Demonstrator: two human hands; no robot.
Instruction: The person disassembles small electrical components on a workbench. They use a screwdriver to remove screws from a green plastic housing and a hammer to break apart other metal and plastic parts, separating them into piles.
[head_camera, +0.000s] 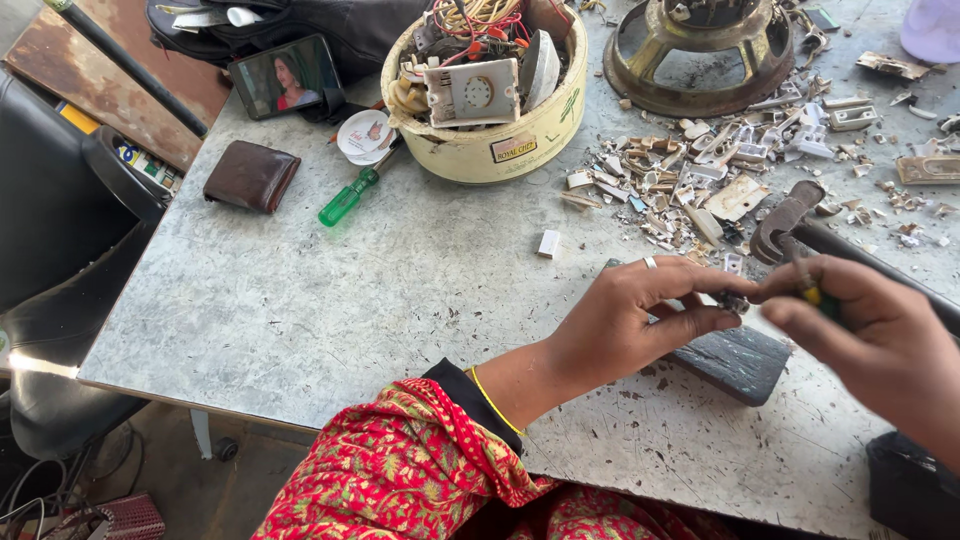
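Observation:
My left hand (640, 315) pinches a small dark part (733, 300) between thumb and fingers, above a dark flat block (735, 362) on the grey table (350, 300). There is a ring on one finger. My right hand (870, 335) meets it from the right, gripping a small tool with a green and yellow handle (812, 295) whose tip touches the part. A hammer (790, 225) lies just behind both hands.
A heap of broken white plastic switch pieces (720, 170) lies behind the hands. A cream tub (490, 100) holds wires and switch plates. A green screwdriver (350, 198), a brown wallet (251, 176), a phone (285, 76) and a round metal frame (700, 50) are further back.

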